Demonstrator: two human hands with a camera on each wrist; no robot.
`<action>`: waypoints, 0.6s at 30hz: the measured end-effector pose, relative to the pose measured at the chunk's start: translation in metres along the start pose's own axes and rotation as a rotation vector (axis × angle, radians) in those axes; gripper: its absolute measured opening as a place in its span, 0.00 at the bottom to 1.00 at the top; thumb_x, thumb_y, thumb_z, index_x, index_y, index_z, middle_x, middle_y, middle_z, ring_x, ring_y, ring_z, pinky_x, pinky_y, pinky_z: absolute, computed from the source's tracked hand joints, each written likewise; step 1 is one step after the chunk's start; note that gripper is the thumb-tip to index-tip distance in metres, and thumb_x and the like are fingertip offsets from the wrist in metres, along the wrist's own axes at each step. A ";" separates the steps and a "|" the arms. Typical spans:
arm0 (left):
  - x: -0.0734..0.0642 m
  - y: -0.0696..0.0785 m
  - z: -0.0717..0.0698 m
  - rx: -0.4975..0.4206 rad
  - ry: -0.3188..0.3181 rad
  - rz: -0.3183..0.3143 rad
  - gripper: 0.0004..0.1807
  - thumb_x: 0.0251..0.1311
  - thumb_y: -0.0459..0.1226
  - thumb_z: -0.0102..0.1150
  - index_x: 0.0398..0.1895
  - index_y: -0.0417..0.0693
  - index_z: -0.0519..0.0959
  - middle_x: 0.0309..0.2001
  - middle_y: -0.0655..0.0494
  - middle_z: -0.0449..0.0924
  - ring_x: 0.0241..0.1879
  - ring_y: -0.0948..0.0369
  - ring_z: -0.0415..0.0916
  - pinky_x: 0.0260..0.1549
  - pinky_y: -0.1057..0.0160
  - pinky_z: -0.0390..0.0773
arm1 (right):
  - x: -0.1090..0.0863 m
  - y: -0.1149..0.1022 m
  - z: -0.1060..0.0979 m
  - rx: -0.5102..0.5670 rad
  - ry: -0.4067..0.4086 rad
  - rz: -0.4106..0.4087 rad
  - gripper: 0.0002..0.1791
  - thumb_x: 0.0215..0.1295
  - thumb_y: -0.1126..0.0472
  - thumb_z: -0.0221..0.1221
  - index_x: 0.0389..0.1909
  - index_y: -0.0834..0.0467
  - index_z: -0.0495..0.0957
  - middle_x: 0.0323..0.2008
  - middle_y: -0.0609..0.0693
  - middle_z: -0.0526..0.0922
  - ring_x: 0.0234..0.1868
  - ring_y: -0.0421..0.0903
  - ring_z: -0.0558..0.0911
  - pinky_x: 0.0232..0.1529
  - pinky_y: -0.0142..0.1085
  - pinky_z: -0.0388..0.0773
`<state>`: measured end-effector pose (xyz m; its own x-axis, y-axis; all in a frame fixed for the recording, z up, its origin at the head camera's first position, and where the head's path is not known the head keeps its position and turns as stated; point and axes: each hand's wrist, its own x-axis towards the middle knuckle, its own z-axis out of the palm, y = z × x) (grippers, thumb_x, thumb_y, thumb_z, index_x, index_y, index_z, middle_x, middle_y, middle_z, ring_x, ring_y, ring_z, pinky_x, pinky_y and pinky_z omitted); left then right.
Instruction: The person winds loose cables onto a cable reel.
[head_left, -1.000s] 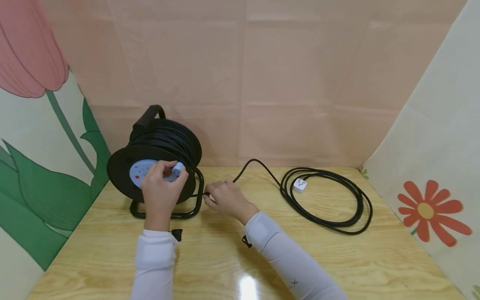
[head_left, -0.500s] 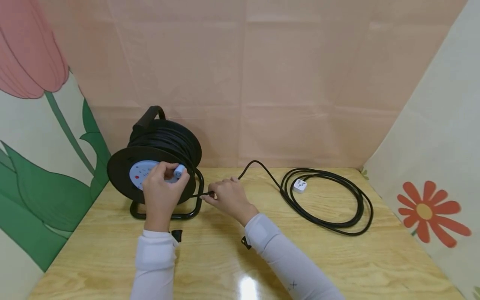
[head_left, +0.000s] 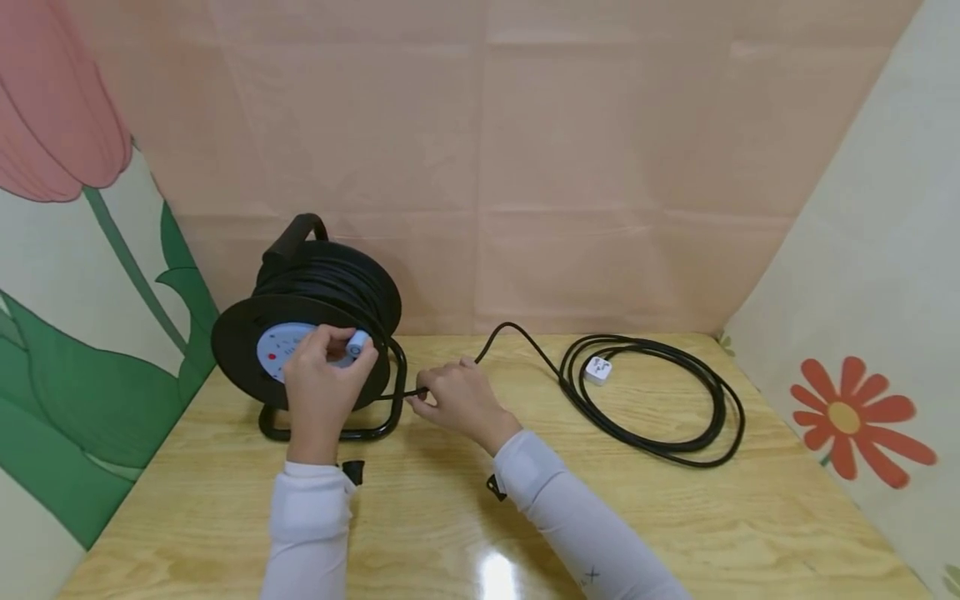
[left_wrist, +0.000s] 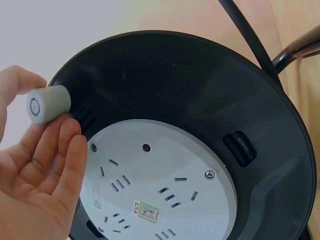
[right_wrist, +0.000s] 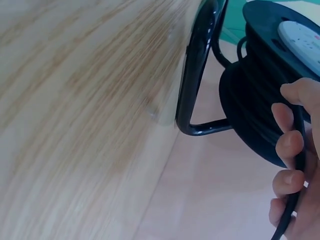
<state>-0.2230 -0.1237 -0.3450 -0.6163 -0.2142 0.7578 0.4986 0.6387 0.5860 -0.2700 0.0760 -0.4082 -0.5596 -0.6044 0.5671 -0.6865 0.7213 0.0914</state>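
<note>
We see wood-grain bench (head_left: 420, 517), pink wall (head_left: 480, 167) along back edge; left grip (head_left: 322, 387) pinching knob (left_wrist: 50, 104), right grip (head_left: 461, 400) clamped on cable (head_left: 718, 410)

Compared with a second ago, we are seeing the right hand (head_left: 461, 397) sitting slightly farther from the reel's frame (head_left: 399, 387), with more black cable (head_left: 412, 392) showing between the two. In the head view, we are also finding the red flower (head_left: 843, 418) on the wall (head_left: 892, 208) lying a touch farther left.

The reel (head_left: 302, 305) stands left of the cable coil (head_left: 721, 409).
</note>
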 end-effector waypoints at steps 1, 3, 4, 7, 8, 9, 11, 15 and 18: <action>0.000 0.000 0.000 -0.001 -0.001 0.003 0.11 0.56 0.37 0.71 0.35 0.39 0.83 0.33 0.48 0.81 0.31 0.55 0.78 0.31 0.56 0.80 | 0.000 0.001 0.001 0.001 0.005 0.001 0.13 0.64 0.44 0.67 0.26 0.47 0.81 0.21 0.39 0.82 0.19 0.37 0.72 0.27 0.35 0.61; 0.000 -0.001 0.001 -0.003 -0.005 0.003 0.11 0.56 0.37 0.71 0.34 0.39 0.83 0.32 0.48 0.81 0.31 0.55 0.78 0.31 0.56 0.79 | 0.000 0.002 0.002 0.008 0.010 0.005 0.13 0.63 0.44 0.68 0.26 0.47 0.81 0.21 0.39 0.82 0.19 0.38 0.72 0.27 0.35 0.61; 0.000 -0.001 0.000 -0.001 -0.007 0.001 0.11 0.56 0.38 0.71 0.34 0.39 0.83 0.32 0.48 0.81 0.31 0.55 0.78 0.31 0.56 0.79 | -0.001 0.002 0.003 0.005 0.008 0.007 0.14 0.63 0.43 0.67 0.26 0.46 0.81 0.21 0.39 0.82 0.19 0.38 0.72 0.27 0.34 0.61; -0.001 -0.001 0.000 0.008 -0.009 -0.002 0.10 0.55 0.37 0.71 0.34 0.39 0.83 0.32 0.49 0.81 0.30 0.56 0.79 0.31 0.56 0.80 | -0.001 0.003 0.005 0.014 -0.003 -0.003 0.14 0.63 0.42 0.67 0.27 0.46 0.82 0.21 0.38 0.82 0.19 0.36 0.72 0.27 0.33 0.60; -0.001 -0.001 -0.001 0.013 -0.010 -0.003 0.11 0.55 0.38 0.71 0.34 0.39 0.82 0.31 0.49 0.81 0.30 0.56 0.79 0.31 0.56 0.80 | -0.001 0.002 0.004 0.025 -0.009 -0.015 0.13 0.63 0.43 0.67 0.27 0.47 0.82 0.21 0.39 0.83 0.18 0.36 0.71 0.26 0.33 0.60; -0.001 -0.001 -0.001 0.018 -0.011 -0.002 0.10 0.56 0.38 0.71 0.33 0.39 0.82 0.31 0.49 0.81 0.30 0.56 0.79 0.31 0.57 0.81 | -0.001 0.002 0.003 0.033 -0.020 -0.030 0.13 0.64 0.43 0.66 0.28 0.47 0.83 0.21 0.39 0.82 0.17 0.35 0.70 0.24 0.32 0.60; 0.000 0.000 -0.001 0.025 -0.010 0.000 0.10 0.56 0.38 0.71 0.33 0.39 0.82 0.31 0.49 0.81 0.29 0.56 0.79 0.31 0.57 0.81 | -0.001 0.002 0.000 0.070 -0.061 -0.070 0.11 0.66 0.45 0.66 0.30 0.48 0.83 0.21 0.39 0.82 0.15 0.34 0.68 0.20 0.30 0.59; 0.000 0.000 0.000 0.024 -0.010 -0.002 0.11 0.56 0.38 0.70 0.33 0.39 0.82 0.30 0.49 0.81 0.29 0.56 0.79 0.31 0.57 0.81 | -0.004 0.005 -0.009 0.125 -0.177 -0.128 0.08 0.69 0.50 0.62 0.33 0.49 0.82 0.22 0.37 0.79 0.15 0.32 0.65 0.14 0.26 0.57; -0.001 0.000 0.001 0.026 -0.016 -0.007 0.11 0.56 0.38 0.71 0.32 0.39 0.82 0.30 0.49 0.81 0.28 0.57 0.79 0.31 0.57 0.81 | -0.011 0.010 -0.016 0.122 -0.221 -0.119 0.09 0.70 0.49 0.61 0.32 0.47 0.81 0.21 0.35 0.76 0.16 0.31 0.65 0.15 0.25 0.59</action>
<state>-0.2229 -0.1228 -0.3461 -0.6297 -0.2072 0.7487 0.4780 0.6564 0.5836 -0.2633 0.0950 -0.4000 -0.5503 -0.7512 0.3646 -0.7969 0.6029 0.0394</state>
